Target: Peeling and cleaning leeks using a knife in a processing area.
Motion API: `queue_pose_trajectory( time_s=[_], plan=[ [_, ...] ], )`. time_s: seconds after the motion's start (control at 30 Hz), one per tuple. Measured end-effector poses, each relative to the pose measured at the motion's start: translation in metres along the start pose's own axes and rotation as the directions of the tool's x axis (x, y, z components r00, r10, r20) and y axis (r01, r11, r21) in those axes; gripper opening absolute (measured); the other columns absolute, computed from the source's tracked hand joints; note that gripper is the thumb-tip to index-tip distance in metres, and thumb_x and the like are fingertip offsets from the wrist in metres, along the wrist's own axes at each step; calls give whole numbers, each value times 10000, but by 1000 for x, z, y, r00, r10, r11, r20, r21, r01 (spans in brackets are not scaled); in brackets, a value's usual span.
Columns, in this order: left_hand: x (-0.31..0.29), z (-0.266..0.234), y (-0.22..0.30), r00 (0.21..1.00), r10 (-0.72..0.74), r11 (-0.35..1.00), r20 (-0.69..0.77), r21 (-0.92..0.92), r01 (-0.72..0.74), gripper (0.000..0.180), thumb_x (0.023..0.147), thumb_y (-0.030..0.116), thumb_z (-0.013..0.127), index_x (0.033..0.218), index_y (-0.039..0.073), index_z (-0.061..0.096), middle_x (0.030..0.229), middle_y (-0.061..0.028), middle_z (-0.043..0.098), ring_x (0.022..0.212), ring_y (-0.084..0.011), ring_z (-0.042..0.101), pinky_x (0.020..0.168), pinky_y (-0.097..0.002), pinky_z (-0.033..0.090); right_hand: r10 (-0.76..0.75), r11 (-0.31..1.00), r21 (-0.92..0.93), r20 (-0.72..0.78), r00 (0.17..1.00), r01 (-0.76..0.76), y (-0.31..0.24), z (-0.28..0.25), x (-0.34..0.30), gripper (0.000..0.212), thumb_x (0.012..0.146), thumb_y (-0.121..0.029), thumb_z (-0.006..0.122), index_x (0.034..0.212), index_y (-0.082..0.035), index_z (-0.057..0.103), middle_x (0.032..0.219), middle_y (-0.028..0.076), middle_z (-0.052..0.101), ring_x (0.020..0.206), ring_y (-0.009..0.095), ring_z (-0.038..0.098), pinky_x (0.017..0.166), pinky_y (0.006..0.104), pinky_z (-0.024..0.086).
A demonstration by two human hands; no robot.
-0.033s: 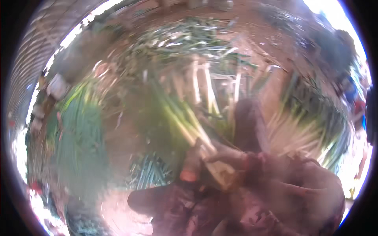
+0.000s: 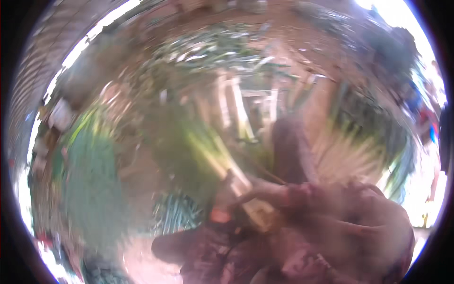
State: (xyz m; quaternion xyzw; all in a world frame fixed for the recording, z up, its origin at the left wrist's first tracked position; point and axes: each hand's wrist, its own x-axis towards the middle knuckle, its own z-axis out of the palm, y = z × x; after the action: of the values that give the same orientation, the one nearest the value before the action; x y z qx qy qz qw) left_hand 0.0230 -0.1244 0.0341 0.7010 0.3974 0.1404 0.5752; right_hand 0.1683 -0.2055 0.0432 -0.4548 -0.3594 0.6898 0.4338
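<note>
A bundle of long green-and-white stalks, spring onions (image 2: 208,151) by their look, lies across both my hands in front of my lap. The pale root ends point down to the right, toward my body, while the green tops run up to the left. My left hand (image 2: 228,190), with an orange-red band at its wrist, is closed round the stalks from the left side. From the right, my right hand (image 2: 265,189) reaches over the same stalks, fingers wrapped on them just beside the left hand. Blur hides the single fingers.
A large green heap of spring onion leaves (image 2: 92,175) lies to the left. More spring onions with pale stems (image 2: 352,151) fan out at the right. Loose leaves (image 2: 208,45) litter the ground ahead. A small pile of stalks (image 2: 177,213) sits near my left knee. A dark upright shape (image 2: 287,146) stands beyond my right hand.
The whole view has slid slightly, so the scene sits a little further left. Both hands keep their hold on the spring onions.
</note>
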Motion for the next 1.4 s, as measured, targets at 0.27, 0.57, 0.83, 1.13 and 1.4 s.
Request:
queue_pose_trajectory(
  time_s=[0.27, 0.57, 0.83, 1.13, 1.4],
  plan=[
    [62, -51, -78, 977, 190, 933, -92, 326, -151, 543, 957, 462, 569, 1321, 62, 522, 1218, -130, 602, 1104, -288, 600, 959, -437, 483, 11, 911, -409, -100, 995, -51, -12, -6, -5, 837, 631, -172, 772, 1379, -47, 418, 1143, 197, 639, 1102, 341, 628, 914, 415, 496],
    [154, -25, 202, 802, 592, 725, 78, -487, -487, 647, 993, 466, 543, 1458, 35, 411, 1449, -119, 474, 1343, -268, 444, 1140, -431, 332, -694, 502, -863, -366, 620, 52, -59, -110, -137, 905, 768, -146, 710, 1558, -169, 269, 1001, 217, 684, 888, 357, 689, 779, 427, 542],
    [126, 67, 287, 628, 686, 670, 368, 18, -742, 615, 990, 273, 584, 1485, 1, 340, 1449, -138, 431, 1361, -244, 409, 1115, -382, 348, -414, 885, -257, -815, -404, -388, -19, -243, -391, 795, 798, -78, 695, 1519, -137, 366, 1009, 221, 702, 869, 278, 712, 696, 382, 557],
    [152, -106, -51, 976, -42, 982, -212, 171, 80, 369, 901, 188, 680, 1225, 16, 646, 1138, -145, 689, 996, -221, 658, 844, -379, 503, 386, 804, 570, -716, -582, -170, 289, -303, -514, 1024, 847, -237, 664, 1570, -60, -41, 1405, 273, 496, 1247, 352, 559, 1026, 406, 472],
    [129, -110, -103, 960, -142, 779, -240, 571, 258, 381, 884, 240, 696, 1183, 7, 664, 1116, -161, 702, 994, -231, 671, 831, -383, 504, 97, 820, 460, -698, -709, -340, 151, -281, -450, 753, 819, -172, 679, 1472, -40, 328, 1405, 242, 460, 1315, 384, 471, 1085, 449, 408]
  ],
)
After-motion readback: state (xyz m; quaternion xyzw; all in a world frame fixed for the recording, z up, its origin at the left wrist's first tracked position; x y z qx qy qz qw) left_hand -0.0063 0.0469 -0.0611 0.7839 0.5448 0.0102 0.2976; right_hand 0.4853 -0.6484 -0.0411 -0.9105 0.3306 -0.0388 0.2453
